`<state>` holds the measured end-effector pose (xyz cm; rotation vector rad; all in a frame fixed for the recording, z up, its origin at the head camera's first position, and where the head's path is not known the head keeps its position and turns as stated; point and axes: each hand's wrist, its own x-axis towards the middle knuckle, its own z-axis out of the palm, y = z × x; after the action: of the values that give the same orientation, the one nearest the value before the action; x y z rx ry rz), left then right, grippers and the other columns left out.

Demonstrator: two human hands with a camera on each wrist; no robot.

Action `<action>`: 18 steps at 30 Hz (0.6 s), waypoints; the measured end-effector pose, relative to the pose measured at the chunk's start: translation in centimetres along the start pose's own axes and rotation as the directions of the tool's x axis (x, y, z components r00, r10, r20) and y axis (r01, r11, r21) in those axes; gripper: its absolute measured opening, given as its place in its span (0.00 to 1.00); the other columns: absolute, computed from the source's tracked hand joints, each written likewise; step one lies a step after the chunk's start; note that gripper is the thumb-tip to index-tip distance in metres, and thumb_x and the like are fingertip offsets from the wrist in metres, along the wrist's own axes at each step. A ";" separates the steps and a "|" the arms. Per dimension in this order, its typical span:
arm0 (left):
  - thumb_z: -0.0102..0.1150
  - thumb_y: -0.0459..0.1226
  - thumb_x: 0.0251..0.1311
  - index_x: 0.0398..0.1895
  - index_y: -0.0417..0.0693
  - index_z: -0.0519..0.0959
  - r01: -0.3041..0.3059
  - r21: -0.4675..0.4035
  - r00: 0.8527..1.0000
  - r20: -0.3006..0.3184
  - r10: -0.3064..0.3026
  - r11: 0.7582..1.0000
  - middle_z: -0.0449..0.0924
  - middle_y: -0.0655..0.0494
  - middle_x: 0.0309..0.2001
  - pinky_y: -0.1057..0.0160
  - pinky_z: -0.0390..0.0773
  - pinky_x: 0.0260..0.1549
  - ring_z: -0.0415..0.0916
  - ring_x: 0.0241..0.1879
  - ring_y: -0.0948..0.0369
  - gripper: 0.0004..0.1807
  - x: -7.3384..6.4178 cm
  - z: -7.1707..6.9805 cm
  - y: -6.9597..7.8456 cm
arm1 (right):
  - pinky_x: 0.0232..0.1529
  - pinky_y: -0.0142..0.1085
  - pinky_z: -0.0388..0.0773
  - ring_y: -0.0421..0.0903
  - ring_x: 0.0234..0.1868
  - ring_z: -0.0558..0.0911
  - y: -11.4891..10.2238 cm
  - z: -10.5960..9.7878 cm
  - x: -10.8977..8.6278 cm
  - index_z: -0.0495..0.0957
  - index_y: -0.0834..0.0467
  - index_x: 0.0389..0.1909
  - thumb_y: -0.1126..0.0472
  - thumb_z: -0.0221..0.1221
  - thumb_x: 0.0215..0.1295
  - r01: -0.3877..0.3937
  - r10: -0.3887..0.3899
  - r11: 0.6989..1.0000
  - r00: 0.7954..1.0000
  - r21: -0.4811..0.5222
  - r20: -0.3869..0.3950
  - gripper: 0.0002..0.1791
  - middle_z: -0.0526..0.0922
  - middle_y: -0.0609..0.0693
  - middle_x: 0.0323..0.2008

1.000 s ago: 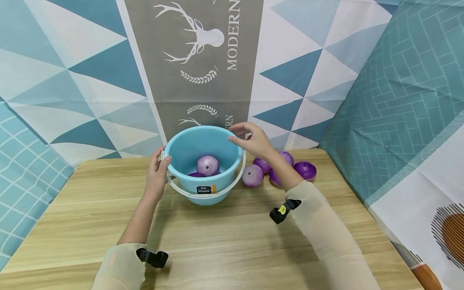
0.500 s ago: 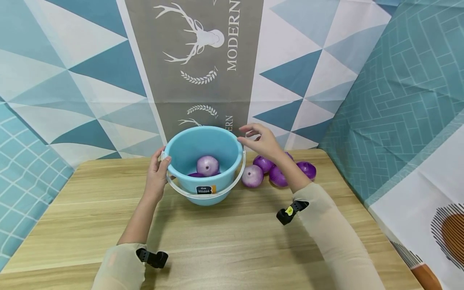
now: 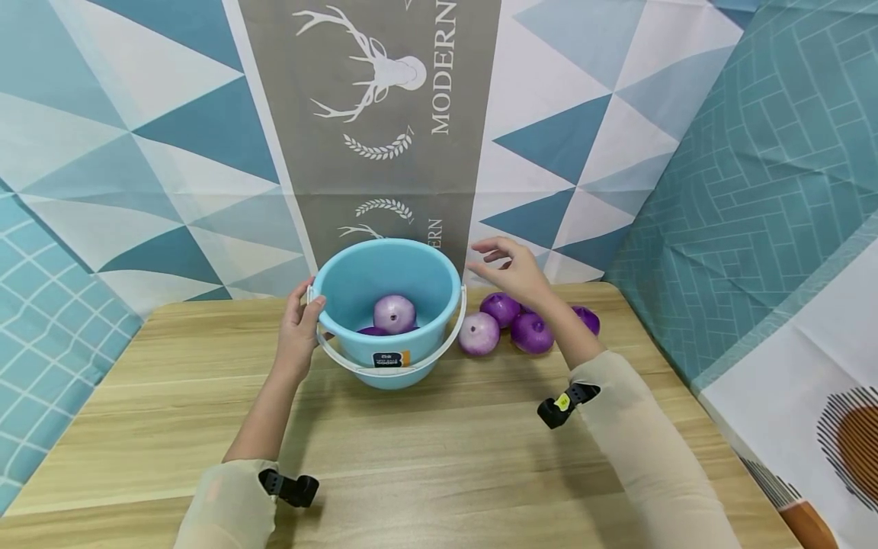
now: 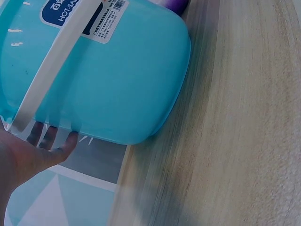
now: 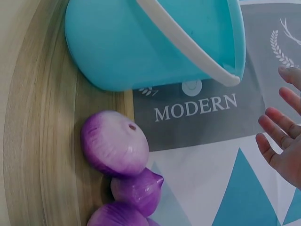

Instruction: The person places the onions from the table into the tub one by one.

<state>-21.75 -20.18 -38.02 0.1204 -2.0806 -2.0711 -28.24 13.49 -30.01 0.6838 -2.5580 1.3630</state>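
In the head view a light blue bucket with a white handle stands upright on the table, a pale purple onion inside. A darker onion shows partly beside it. My left hand rests against the bucket's left side just below the rim; in the left wrist view the fingertips touch its outer wall. My right hand is in the air right of the bucket, holding nothing, fingers apart and lightly bent. Below it sit several purple onions, including a pale one and a darker one.
The wooden table meets a patterned cloth backdrop right behind the bucket. Teal brick-patterned cloth hangs along the right edge. My right forearm partly covers one onion at the far right.
My right hand has moved rightward from the bucket's right rim into the air over the onions, staying empty. My left hand, the bucket and the onions have stayed put.
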 end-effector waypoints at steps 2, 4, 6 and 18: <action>0.44 0.48 0.67 0.70 0.62 0.55 0.000 -0.003 1.000 0.003 0.000 1.000 0.63 0.52 0.57 0.60 0.81 0.43 0.69 0.52 0.57 0.28 0.0 0.0 0.0 | 0.54 0.49 0.72 0.52 0.54 0.75 0.2 -0.3 -0.1 0.75 0.56 0.53 0.49 0.61 0.60 -0.016 0.016 1.000 1.000 0.006 0.002 0.23 0.76 0.53 0.55; 0.44 0.48 0.67 0.70 0.62 0.55 -0.001 -0.005 1.000 0.005 0.001 1.000 0.63 0.52 0.56 0.58 0.81 0.44 0.68 0.52 0.56 0.28 0.0 0.1 0.1 | 0.54 0.47 0.72 0.51 0.54 0.75 0.5 -0.6 -0.2 0.75 0.55 0.54 0.48 0.61 0.60 -0.029 0.029 0.999 1.000 0.014 0.002 0.24 0.76 0.53 0.55; 0.44 0.47 0.67 0.70 0.61 0.55 -0.003 -0.007 1.000 0.004 0.003 1.000 0.63 0.53 0.56 0.55 0.79 0.46 0.68 0.52 0.56 0.28 0.0 0.1 0.1 | 0.55 0.46 0.73 0.51 0.54 0.75 0.8 -0.8 -0.4 0.76 0.54 0.54 0.47 0.61 0.59 -0.035 0.035 0.999 0.999 0.019 -0.002 0.24 0.76 0.53 0.55; 0.43 0.47 0.67 0.70 0.61 0.55 -0.004 -0.025 1.000 0.005 0.004 1.000 0.62 0.49 0.58 0.42 0.71 0.52 0.67 0.54 0.53 0.28 0.0 0.1 0.0 | 0.55 0.50 0.70 0.53 0.53 0.75 2.1 -1.7 -1.1 0.75 0.56 0.54 0.48 0.62 0.59 -0.051 0.051 0.999 0.999 0.001 -0.015 0.24 0.76 0.54 0.54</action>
<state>-21.82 -20.09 -38.04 0.1065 -2.0554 -2.0966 -28.36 16.28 -30.97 0.6095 -2.5802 1.3789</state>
